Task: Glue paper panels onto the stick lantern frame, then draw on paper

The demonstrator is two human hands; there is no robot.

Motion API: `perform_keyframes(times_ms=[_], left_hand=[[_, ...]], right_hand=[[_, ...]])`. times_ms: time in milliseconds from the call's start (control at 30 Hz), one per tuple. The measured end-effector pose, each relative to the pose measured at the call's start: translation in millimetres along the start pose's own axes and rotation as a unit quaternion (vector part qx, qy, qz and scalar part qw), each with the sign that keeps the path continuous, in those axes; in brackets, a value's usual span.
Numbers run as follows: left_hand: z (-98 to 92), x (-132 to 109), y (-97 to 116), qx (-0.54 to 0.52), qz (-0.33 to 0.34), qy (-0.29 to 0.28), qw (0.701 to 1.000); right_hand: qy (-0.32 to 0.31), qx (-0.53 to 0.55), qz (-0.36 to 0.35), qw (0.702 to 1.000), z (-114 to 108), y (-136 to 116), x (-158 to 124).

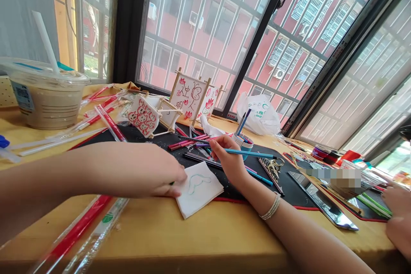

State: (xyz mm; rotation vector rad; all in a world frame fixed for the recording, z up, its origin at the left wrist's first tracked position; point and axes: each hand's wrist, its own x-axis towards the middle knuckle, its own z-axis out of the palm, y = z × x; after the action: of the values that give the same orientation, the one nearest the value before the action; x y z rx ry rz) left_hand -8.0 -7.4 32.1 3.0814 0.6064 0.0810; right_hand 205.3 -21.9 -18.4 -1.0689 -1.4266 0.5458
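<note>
Left hand (157,175) on napkin (202,190); right hand (227,158), blue marker (250,153)

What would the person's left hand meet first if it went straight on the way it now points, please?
Most likely the folded white paper napkin with the blue outline on it. The left hand's fingertips sit at its near edge, though depth makes it hard to tell whether they already touch it.

Bright window (205,38) daylight, warped edges
</note>
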Motion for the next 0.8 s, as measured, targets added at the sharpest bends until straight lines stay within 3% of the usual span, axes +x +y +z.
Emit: perform_keyframes(times_ms=[67, 133, 200, 367, 633, 800], left_hand=[[-0.9, 11.7, -0.7, 0.037, -0.046, -0.023, 0.998], [3.2, 22.2, -1.9, 0.081, -0.117, 0.004, 0.990], [10.8, 28.3, -3.3, 0.081, -0.145, 0.000, 0.986], [25.8, 26.5, -1.9, 0.027, -0.144, -0.033, 0.989], [21.8, 29.3, -3.2, -0.056, -0.144, -0.005, 0.988], [25.5, 30.7, -10.8, -0.084, -0.127, -0.015, 0.988]], right_hand=[[0.026, -0.031, -0.018, 0.999, -4.4, 1.2, 4.1], [0.044, -0.053, -0.020, 0.997, -7.8, 1.1, 6.6], [0.063, -0.056, -0.010, 0.996, -9.8, 0.2, 8.1], [0.075, -0.040, -0.004, 0.996, -10.9, -1.0, 10.0], [0.067, -0.025, 0.002, 0.997, -10.3, -5.0, 8.0], [0.025, -0.061, -0.012, 0.998, -12.0, -10.4, 4.1]])
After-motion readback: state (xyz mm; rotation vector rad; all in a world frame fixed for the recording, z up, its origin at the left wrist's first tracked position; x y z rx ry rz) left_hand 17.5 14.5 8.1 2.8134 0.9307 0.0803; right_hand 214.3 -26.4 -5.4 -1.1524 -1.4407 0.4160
